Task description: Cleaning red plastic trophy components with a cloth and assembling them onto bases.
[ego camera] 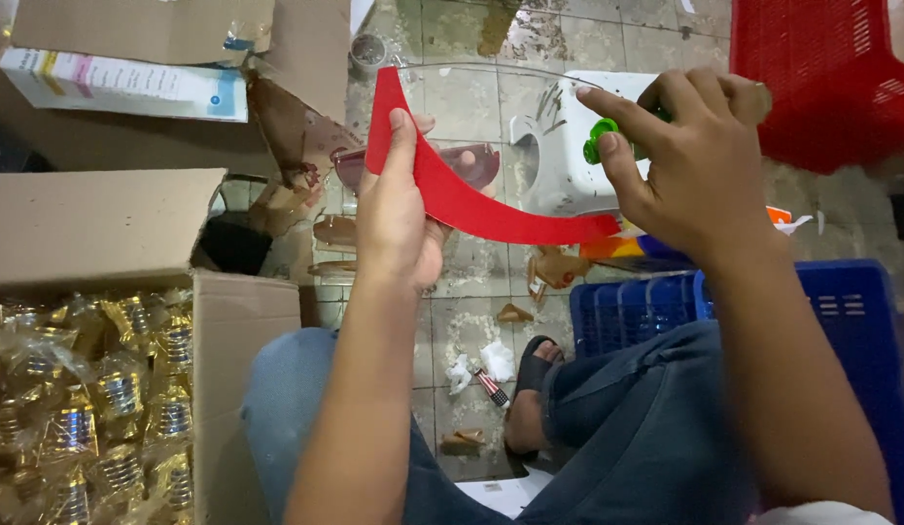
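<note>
Gripping the red band (471,199) in our left hand (399,219), we pinch a green knob (600,141) at its far end with our right hand (690,160), judging alignment comes next.

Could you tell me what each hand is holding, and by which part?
Left hand grips the red curved strip near its upper end; right hand pinches a small green piece at the strip's other end.

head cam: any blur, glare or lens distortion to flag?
Head view: left hand and red curved band sharp; right hand slightly soft on the green piece; glare off the clear sheet and wrapped packets; dim floor; wide-angle stretch at edges.
</note>
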